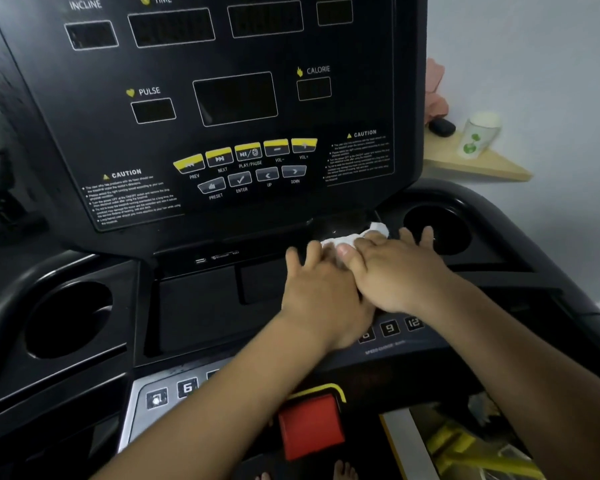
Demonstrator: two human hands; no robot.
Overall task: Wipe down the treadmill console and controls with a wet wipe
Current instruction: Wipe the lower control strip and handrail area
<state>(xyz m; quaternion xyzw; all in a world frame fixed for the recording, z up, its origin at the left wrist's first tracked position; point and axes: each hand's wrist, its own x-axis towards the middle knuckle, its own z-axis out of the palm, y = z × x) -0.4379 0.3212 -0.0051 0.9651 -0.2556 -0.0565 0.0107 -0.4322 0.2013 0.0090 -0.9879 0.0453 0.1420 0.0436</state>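
Wet wipe [347,239] pinned on console ledge [257,239] near right cup holder [437,230]; left hand [319,289] and right hand [399,268] overlapping, fingers straight, pressing rather than clutching, doubling pressure for scrubbing.

console panel [222,98] upright at 12 o'clock, blocks reach, flat tray recess [201,306] open at 9 o'clock of left hand [321,289], cup holder [437,233] pit at 2 o'clock, right hand [399,271] fingertips at its rim, red stop button [310,424] raised at 6 o'clock

Low on black console [257,233], left hand [321,289] and right hand [395,271] atop white wipe [343,239]
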